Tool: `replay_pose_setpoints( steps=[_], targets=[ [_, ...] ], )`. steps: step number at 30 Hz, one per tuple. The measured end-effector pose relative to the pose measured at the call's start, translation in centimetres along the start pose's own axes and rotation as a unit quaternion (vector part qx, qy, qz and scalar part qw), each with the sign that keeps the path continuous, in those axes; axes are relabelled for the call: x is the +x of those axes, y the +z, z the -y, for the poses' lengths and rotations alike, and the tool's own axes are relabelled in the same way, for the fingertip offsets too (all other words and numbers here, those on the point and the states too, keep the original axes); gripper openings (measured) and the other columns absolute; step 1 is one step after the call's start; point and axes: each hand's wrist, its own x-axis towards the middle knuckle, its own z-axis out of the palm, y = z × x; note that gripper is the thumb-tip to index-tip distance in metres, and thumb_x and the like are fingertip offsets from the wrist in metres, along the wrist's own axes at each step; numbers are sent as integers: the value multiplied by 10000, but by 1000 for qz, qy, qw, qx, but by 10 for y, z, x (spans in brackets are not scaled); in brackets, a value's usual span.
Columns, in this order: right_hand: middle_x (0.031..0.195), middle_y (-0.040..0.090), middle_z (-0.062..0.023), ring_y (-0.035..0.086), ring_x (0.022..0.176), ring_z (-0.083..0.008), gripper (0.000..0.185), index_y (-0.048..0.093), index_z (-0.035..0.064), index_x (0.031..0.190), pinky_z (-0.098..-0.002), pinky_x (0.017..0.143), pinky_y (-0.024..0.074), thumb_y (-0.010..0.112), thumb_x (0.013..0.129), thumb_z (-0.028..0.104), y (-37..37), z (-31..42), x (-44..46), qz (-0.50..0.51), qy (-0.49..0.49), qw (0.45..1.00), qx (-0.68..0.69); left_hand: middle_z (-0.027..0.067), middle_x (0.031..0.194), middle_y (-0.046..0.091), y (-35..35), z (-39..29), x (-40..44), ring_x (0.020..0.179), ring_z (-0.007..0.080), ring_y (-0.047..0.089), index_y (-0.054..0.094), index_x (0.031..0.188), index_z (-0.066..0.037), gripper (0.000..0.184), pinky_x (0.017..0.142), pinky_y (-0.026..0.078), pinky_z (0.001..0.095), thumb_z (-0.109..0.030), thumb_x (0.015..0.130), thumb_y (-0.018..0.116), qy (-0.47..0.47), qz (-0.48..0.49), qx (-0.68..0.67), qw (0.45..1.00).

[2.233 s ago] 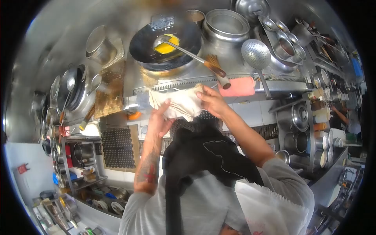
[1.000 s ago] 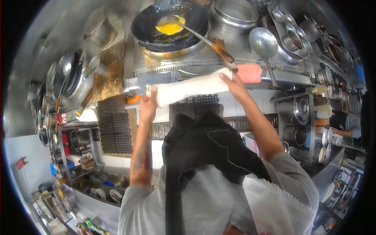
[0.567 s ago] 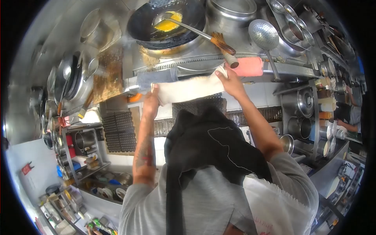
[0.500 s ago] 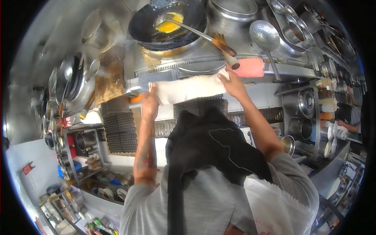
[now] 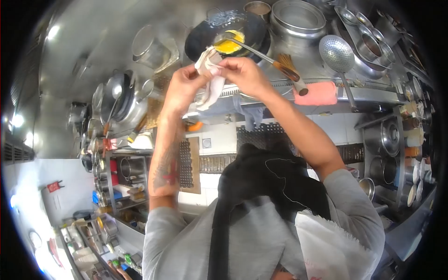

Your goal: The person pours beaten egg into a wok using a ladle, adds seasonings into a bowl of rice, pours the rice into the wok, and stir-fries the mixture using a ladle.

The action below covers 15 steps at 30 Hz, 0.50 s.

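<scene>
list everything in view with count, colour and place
round metal wok: one, black, top centre
flat patch of food: one, yellow, inside the wok
long-handled metal ladle: one, silver and brown, across the wok's rim
stiff-bristled brush: one, tan, by the ladle's handle
round perforated metal skimmer: one, silver, right of the brush
flat rectangular cloth: one, pink, left of the skimmer's handle
limp hanging cloth: one, blue-grey, centre
crumpled thin cloth: one, cream, before the wok
metal pots: many, mostly silver, top and sides, too crowded to count
fabric apron: one, black, lower centre
left hand: one, bare, holding the cream cloth
right hand: one, bare, same cloth
</scene>
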Motion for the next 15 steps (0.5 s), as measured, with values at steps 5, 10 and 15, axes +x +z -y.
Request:
replay_pose_setpoints(
  steps=[5,10,15],
  targets=[
    [910,704,0,634,838,-61,219,705,29,1091,-235,725,523,661,954,195,-6,26,23,-21,21,999,25,26,790,700,-1,8,15,693,54,585,723,1009,25,272,642,471,241,-231,919,697,113,-93,11,989],
    [777,712,-76,665,708,-123,267,707,6,1018,-290,662,516,723,862,222,-20,37,16,-166,-49,954,-243,20,666,674,13,12,32,617,58,557,735,953,16,271,618,458,252,-243,929,659,114,-234,87,962],
    [809,718,-128,696,682,-194,269,708,21,997,-307,652,536,727,824,226,-11,39,7,-257,-57,923,-281,115,581,598,54,-3,20,534,107,535,719,890,-13,253,558,455,321,-244,930,622,139,-230,242,932]
  ],
)
